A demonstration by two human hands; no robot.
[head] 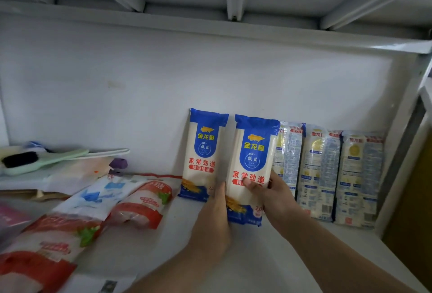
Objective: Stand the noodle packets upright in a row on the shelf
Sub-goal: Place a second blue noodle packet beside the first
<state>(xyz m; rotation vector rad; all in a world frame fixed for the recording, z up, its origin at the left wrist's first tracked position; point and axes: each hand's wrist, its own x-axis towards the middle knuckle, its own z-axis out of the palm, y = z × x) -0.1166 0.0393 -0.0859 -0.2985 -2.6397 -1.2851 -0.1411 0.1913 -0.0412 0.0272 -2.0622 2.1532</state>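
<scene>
Both my hands hold a blue-and-white noodle packet [252,159] upright on the white shelf [177,243]. My left hand [214,220] presses flat against its left side. My right hand [273,196] grips its right side, thumb across the front label. A second packet of the same kind [204,152] leans upright against the back wall just to the left. To the right, three paler noodle packets [288,157] [320,171] [360,178] stand in a row, backs facing out.
Red-and-white sugar bags [142,201] [58,239] and a blue-and-white bag [98,194] lie flat on the shelf's left part. A green brush [35,161] lies on a stack at the far left. The shelf's right upright [402,140] bounds the row.
</scene>
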